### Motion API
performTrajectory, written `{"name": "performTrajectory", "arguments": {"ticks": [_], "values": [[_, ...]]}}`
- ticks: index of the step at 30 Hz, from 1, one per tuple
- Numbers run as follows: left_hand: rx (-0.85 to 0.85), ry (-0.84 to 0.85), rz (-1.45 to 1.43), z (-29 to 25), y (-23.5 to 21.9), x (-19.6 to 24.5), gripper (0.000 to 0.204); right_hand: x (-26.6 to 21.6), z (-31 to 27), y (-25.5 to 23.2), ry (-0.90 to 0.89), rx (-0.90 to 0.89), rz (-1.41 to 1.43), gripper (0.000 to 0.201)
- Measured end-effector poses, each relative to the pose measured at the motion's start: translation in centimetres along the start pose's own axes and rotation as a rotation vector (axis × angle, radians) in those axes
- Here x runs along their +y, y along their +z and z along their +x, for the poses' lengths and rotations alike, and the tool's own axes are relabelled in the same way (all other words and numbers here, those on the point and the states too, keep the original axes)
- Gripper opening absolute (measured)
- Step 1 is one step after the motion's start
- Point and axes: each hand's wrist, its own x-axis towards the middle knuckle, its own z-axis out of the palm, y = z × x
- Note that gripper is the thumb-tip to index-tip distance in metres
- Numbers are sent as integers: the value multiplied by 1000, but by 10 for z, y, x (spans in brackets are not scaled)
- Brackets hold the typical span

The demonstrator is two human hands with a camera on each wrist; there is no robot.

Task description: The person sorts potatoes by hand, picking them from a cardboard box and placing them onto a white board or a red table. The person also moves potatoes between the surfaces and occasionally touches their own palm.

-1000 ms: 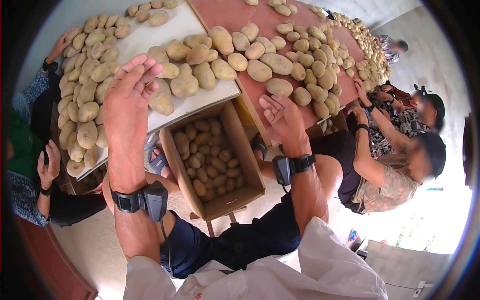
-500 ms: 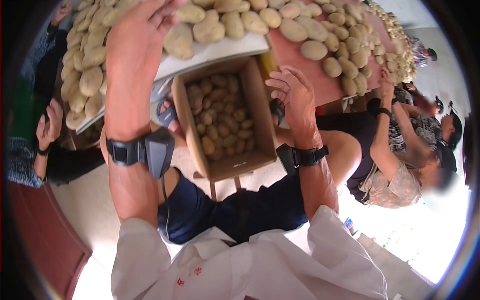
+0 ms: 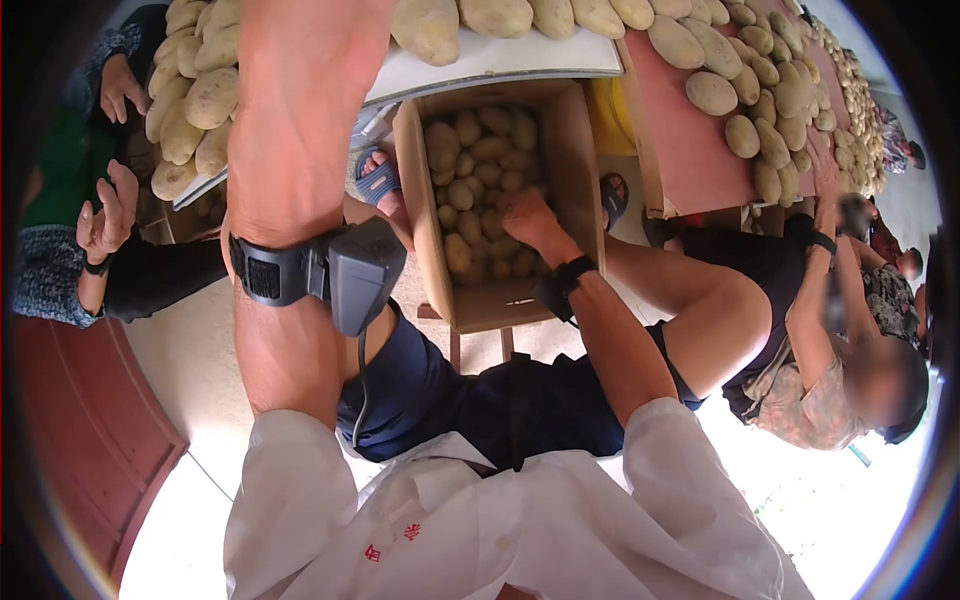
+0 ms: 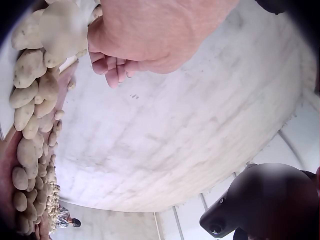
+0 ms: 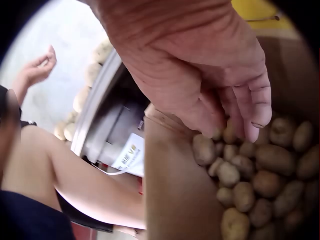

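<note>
Along the white tabletop (image 3: 500, 58), potatoes (image 3: 425, 30) near the edge could roll off if bumped by the loosely open left hand (image 4: 155, 34); the right hand (image 5: 200, 65) bends over boxed potatoes (image 5: 275, 160), its grip unclear.

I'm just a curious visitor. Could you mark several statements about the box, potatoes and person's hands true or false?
1. The cardboard box holds potatoes. True.
2. The person's right hand rests on the red tabletop. False: it is down inside the box.
3. A black device is strapped to the left wrist. True.
4. A closed lid covers the box. False: its top is open, with potatoes showing.
5. Every potato is in the box. False: others lie on the white tabletop and the red tabletop.
</note>
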Motion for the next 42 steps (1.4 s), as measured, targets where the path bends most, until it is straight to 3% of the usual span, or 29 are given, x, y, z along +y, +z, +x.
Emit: {"name": "performTrajectory", "arguments": {"ticks": [2, 3, 5, 6, 8, 9, 11, 12, 23, 25, 28, 29, 31, 37, 42], "values": [[182, -142, 45, 3, 11, 6, 25, -9, 7, 14, -80, 131, 357, 26], [180, -135, 48, 1, 6, 4, 25, -16, 15, 17, -86, 136, 357, 26], [-39, -59, -41, -3, -7, -2, 26, -35, 35, 22, -3, 231, 496, 26], [-40, -53, -36, -1, -3, 0, 26, -46, 46, 18, -11, 235, 498, 26], [200, -191, -42, 4, 9, 4, 26, -57, 73, 13, 261, 156, 834, 26], [197, -186, -37, 1, 6, 4, 26, -58, 85, 16, 254, 159, 837, 26], [-14, -94, -186, -7, -5, 3, 26, -61, 104, 20, 471, 77, 1235, 27], [-35, -119, -208, -6, -8, 5, 23, -63, 112, 22, 534, 66, 1325, 27], [-201, -117, -234, -4, -20, 1, 30, -69, 138, 26, 515, 83, 1050, 24], [-216, -108, -237, -4, -20, -1, 31, -64, 134, 26, 471, 68, 1006, 24], [-247, -64, -265, -4, -23, -9, 34, -51, 120, 30, 248, 7, 846, 23], [-264, -45, -282, -1, -23, -9, 34, -54, 106, 23, 270, -10, 973, 23], [-114, -140, -114, 5, -25, -7, 33, -90, 53, -26, 490, 57, 1550, 29], [-83, -153, -122, 6, -20, -8, 31, -108, -26, -63, 325, 187, 1609, 47], [-63, -163, -106, 10, -21, -15, 33, -120, -67, -98, 142, 176, 1658, 44]]}}
